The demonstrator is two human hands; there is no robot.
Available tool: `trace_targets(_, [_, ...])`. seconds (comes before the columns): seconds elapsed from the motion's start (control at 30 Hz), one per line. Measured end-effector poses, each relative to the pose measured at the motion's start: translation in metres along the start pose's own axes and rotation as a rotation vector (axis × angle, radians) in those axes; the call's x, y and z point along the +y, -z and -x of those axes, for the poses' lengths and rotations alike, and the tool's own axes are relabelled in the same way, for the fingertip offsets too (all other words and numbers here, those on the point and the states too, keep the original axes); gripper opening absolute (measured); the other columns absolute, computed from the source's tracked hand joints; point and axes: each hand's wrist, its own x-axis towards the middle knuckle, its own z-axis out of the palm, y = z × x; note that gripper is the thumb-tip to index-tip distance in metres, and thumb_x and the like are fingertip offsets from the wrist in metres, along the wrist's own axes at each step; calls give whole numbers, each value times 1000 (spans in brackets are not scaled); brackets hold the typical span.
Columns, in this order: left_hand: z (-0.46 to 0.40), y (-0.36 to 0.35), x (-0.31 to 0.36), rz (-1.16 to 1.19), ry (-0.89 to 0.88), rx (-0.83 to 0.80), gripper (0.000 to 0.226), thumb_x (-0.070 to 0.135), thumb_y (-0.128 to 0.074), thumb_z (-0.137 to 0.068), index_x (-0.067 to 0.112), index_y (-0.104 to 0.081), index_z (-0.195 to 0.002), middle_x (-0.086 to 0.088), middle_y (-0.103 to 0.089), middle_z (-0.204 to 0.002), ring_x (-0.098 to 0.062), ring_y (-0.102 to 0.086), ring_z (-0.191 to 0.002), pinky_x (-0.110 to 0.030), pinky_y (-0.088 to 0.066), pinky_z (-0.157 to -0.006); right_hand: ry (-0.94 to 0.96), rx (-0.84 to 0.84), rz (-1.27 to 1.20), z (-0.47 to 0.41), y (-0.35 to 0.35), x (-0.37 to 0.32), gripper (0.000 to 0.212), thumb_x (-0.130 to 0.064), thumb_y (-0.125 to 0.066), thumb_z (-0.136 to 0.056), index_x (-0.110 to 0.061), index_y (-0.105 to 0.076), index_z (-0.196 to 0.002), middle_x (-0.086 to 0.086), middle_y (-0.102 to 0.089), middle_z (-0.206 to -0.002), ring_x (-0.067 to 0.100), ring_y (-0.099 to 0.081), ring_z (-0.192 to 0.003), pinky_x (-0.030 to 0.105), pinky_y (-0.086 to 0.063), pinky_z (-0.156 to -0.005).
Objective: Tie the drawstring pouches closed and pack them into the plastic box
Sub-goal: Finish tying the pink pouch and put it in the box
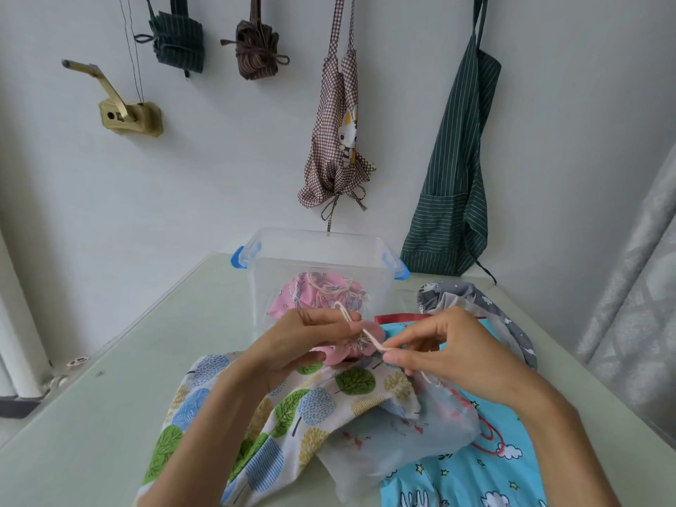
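Hanging at 10 o'clock on the wall: a brass crank bracket (126, 113), then two bundled striped cloths, dark green (178, 40) and brown (255, 49). Lying at 7 o'clock on the table (109, 408): a tree-print pouch (278, 408), partly under the forearms. Left hand (303, 342) pinching one end of a cream drawstring (365, 333) between curled fingers, near centre. Resting between both hands: a gathered pink pouch (360, 345), drawstring crossing just above it. Standing at 12 o'clock behind it: a clear plastic box (320, 267) with blue latches, holding another pink pouch (322, 292) already tied. Hanging above: a checked apron (336, 148) with a cartoon cat. Right hand (450, 351) pinching the drawstring's other end, fingers curled. Lying beneath it toward 5 o'clock: a pale translucent pouch (398, 444) on bright blue cloud-print fabric (472, 477). Sitting at 2 o'clock: a grey star-print pouch (475, 305). Hanging further right: a green striped apron (457, 177).
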Motion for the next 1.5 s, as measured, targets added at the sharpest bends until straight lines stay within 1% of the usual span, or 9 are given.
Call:
trace_targets(0.2, [3, -3, 5, 59, -74, 100, 9, 11, -76, -73, 20, -77, -72, -1, -72, -81, -12, -53, -76, -16, -31, -49, 34, 194, 27, -18, 8, -1, 12, -27, -65, -86, -32, -75, -85, -8, -73, -81, 1, -62, -73, 15, -47, -70])
trace_targets(0.37, [2, -1, 9, 4, -173, 206, 19, 5, -74, -74, 20, -73, -63, 7, -67, -59, -2, -50, -55, -11, -34, -46, 38, 60, 103, -42, -18, 15, 27, -22, -64, -87, -42, -68, -103, -13, -66, -95, -1, -56, -80, 7, -40, -71])
trace_targets(0.53, [5, -6, 12, 53, -273, 179, 15, -10, -66, -77, 3, -68, -72, 4, -68, -55, 3, -57, -47, -5, -37, -44, 118, 179, 36, -45, -37, 22, 27, -24, -69, -83, -38, -69, -106, -29, -58, -86, -9, -54, -79, 6, -38, -69])
trace_targets(0.63, [5, -7, 11, 9, -308, 191, 17, -13, -66, -76, 3, -67, -71, 5, -68, -55, 2, -61, -49, -4, -40, -48, 134, 242, 69, -44, -43, 25, 19, -26, -69, -81, -34, -70, -98, -23, -59, -87, -5, -56, -82, 12, -41, -72])
trace_targets(0.93, [-4, -7, -9, -458, -499, 544, 12, 16, -76, -67, 28, -75, -72, 11, -72, -69, 1, -56, -57, -20, -49, -61, 116, 256, 183, -40, -43, 29, 3, -22, -68, -81, -25, -69, -82, -13, -56, -78, 6, -53, -72, 27, -49, -72])
trace_targets(1.07, [-8, -11, -16, -513, -535, 578, 6, 26, -75, -76, 31, -76, -79, 14, -73, -72, -1, -61, -65, -31, -53, -66, 93, 290, 184, -40, -42, 30, 2, -27, -70, -80, -25, -71, -80, -12, -59, -75, 8, -54, -71, 31, -51, -70])
trace_targets(1.27, [-13, -14, -25, -562, -581, 575, 11, 40, -71, -78, 29, -74, -78, 17, -70, -73, -2, -60, -66, -31, -52, -65, -70, 290, -46, -40, -41, 31, 16, -33, -62, -88, -22, -73, -85, -7, -71, -80, 5, -65, -80, 22, -49, -76])
trace_targets(1.4, [-14, -12, -26, -547, -614, 572, 15, 41, -77, -72, 26, -74, -73, 16, -69, -67, -3, -61, -61, -30, -52, -60, -96, 213, -176, -41, -41, 30, 10, -28, -65, -87, -35, -72, -85, -8, -73, -87, 8, -66, -89, 26, -51, -85])
trace_targets(1.5, [-16, -8, -25, -527, -592, 554, 14, 38, -80, -69, 25, -74, -70, 13, -70, -65, -2, -63, -59, -31, -53, -59, -96, 227, -217, -39, -39, 28, 15, -23, -69, -84, -36, -73, -79, -13, -74, -78, 2, -67, -81, 19, -51, -81])
